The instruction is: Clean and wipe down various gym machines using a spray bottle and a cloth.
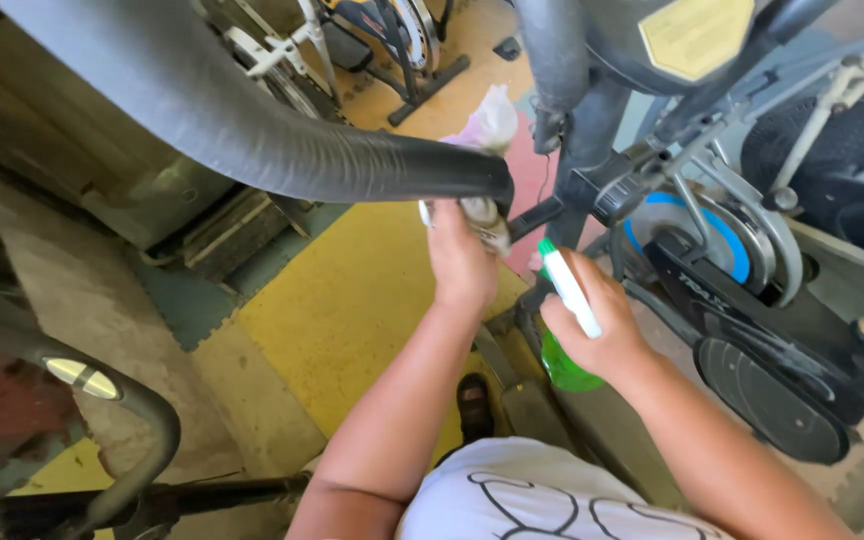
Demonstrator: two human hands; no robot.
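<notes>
My left hand [460, 262] grips a pale cloth [483, 215] and presses it against the end of a thick black foam handlebar [282, 150] of an exercise machine. More of the cloth [492, 120] shows above the bar, pink and white. My right hand [592, 325] holds a green spray bottle [564, 360] with a white and green trigger head [567, 285], just right of the left hand and below the handlebar. The bottle's lower part is partly hidden by my fingers.
An elliptical machine with a blue-ringed flywheel [697, 230] and black pedal arm [772, 390] stands at right. Yellow floor mats [352, 310] lie below. Another curved handlebar with a metal sensor [87, 378] is at lower left. More exercise bikes [372, 40] stand beyond.
</notes>
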